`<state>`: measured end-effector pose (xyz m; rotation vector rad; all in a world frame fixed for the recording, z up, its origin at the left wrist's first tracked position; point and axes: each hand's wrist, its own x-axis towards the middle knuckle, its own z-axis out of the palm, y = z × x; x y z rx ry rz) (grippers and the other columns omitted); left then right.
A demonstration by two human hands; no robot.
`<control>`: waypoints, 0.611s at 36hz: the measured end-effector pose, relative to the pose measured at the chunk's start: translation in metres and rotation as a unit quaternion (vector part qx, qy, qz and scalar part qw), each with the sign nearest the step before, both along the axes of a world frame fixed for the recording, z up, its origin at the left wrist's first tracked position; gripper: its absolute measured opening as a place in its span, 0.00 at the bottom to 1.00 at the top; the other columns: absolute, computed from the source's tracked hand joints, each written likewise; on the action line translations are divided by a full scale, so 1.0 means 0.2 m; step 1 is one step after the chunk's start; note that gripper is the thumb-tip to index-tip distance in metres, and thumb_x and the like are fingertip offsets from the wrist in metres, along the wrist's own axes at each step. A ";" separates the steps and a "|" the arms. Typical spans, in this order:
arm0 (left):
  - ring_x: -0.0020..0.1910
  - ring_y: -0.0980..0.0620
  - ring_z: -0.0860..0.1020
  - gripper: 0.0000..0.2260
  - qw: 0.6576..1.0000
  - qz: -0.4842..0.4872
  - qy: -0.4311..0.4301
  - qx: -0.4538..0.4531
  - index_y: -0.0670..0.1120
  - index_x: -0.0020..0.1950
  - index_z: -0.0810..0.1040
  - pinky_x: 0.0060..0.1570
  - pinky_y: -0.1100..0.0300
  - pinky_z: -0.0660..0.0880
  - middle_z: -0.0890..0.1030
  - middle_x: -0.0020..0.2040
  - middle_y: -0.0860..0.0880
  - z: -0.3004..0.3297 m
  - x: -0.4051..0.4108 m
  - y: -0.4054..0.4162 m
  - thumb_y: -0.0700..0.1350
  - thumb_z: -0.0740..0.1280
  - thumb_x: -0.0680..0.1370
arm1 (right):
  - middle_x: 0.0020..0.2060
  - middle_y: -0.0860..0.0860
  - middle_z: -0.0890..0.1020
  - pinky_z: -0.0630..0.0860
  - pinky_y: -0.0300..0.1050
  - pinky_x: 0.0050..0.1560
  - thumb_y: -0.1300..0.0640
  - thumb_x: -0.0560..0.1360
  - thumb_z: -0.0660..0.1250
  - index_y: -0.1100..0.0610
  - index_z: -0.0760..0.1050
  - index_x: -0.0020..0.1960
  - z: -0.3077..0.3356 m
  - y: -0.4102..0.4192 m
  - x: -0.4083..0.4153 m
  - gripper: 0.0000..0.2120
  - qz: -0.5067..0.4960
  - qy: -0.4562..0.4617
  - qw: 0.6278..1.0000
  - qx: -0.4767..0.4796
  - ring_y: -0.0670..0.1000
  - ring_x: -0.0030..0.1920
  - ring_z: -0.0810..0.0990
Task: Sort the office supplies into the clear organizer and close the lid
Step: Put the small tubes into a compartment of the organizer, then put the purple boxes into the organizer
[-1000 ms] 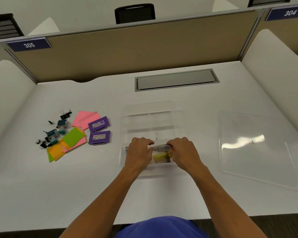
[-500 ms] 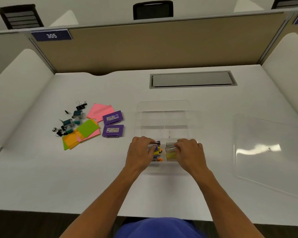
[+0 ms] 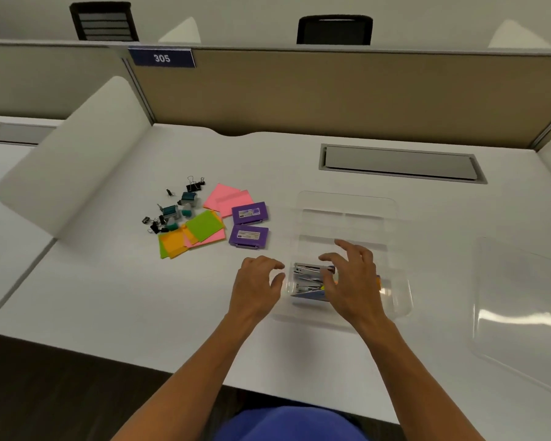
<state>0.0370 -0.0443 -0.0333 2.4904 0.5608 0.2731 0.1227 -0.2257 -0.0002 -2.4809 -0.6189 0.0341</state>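
The clear organizer (image 3: pixel 347 202) sits on the white desk with staplers (image 3: pixel 309 278) lying in its near compartment. My right hand (image 3: pixel 352 281) hovers over those staplers, fingers spread, holding nothing. My left hand (image 3: pixel 256 283) is just outside the organizer's left wall, open and empty. Left of the organizer lie two purple boxes (image 3: pixel 248 224), pink, green and orange sticky notes (image 3: pixel 201 230), and several binder clips (image 3: pixel 172 208). The clear lid (image 3: pixel 522 300) lies flat to the right.
A grey cable hatch (image 3: pixel 398 162) is set into the desk behind the organizer. A tan partition (image 3: pixel 331 90) closes the back and a white curved divider (image 3: pixel 77 160) closes the left side. The desk's front edge runs close below my forearms.
Both hands have let go of the staplers and lifted apart; the left has moved out past the organizer's left wall. The camera has swung left, shifting the scene rightwards.
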 end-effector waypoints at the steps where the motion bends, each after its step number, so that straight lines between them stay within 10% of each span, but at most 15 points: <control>1: 0.61 0.52 0.73 0.12 1.000 0.004 -0.001 0.001 0.50 0.60 0.80 0.62 0.59 0.70 0.80 0.61 0.52 0.00 -0.01 0.02 0.51 0.68 0.78 | 0.70 0.52 0.73 0.69 0.57 0.69 0.53 0.75 0.71 0.51 0.81 0.59 0.01 0.02 -0.01 0.13 0.005 0.006 1.000 -0.002 0.56 0.71 0.65; 22: 0.64 0.52 0.73 0.13 0.998 0.062 -0.009 -0.021 0.51 0.62 0.79 0.63 0.59 0.69 0.78 0.64 0.51 -0.01 -0.14 0.44 0.49 0.68 0.78 | 0.75 0.48 0.66 0.67 0.49 0.70 0.48 0.79 0.66 0.48 0.68 0.72 0.01 0.52 -0.09 0.23 0.153 0.065 0.984 -0.056 0.51 0.73 0.65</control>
